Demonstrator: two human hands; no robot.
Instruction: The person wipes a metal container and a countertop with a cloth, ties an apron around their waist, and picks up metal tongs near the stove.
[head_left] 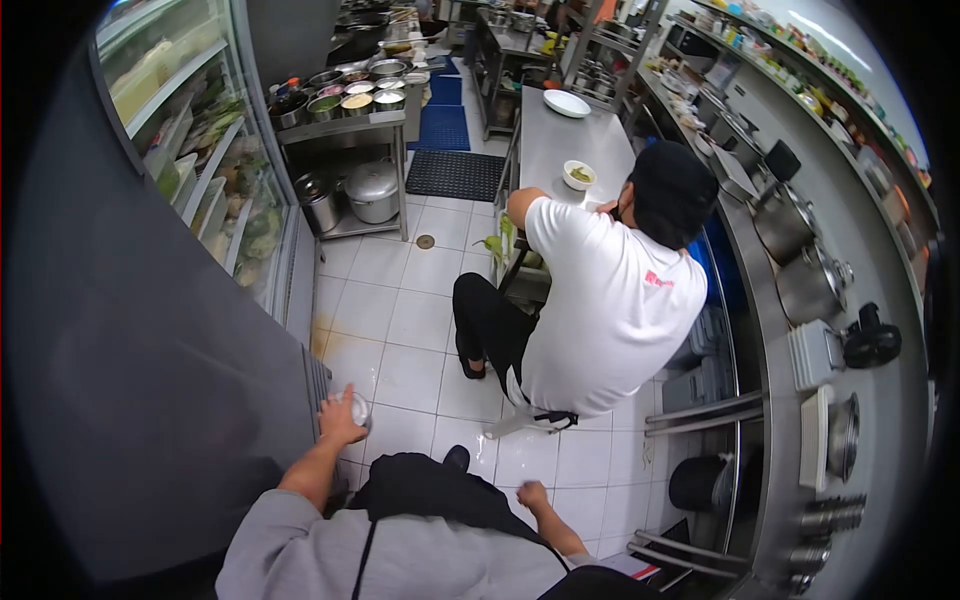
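My left hand [342, 420] is low on the left, beside the dark grey side of the refrigerator. Its fingers are wrapped round a small, round, whitish container [360, 408], whose contents I cannot make out. My right hand [533, 494] hangs over the tiled floor on the other side of my black apron [430, 485]. Its fingers are curled in and nothing shows in them. In front of me, a co-worker in a white shirt [615, 300] and black cap sits on a low white stool [530, 424], facing a steel table [600, 135].
A glass-fronted refrigerator [200, 150] lines the left. Beyond it stands a steel stand [385, 122] with food tubs on top and pots below. A black mat [455, 174] lies ahead. A bowl [579, 175] is on the co-worker's table. A steel counter [775, 400] with pots runs along the right.
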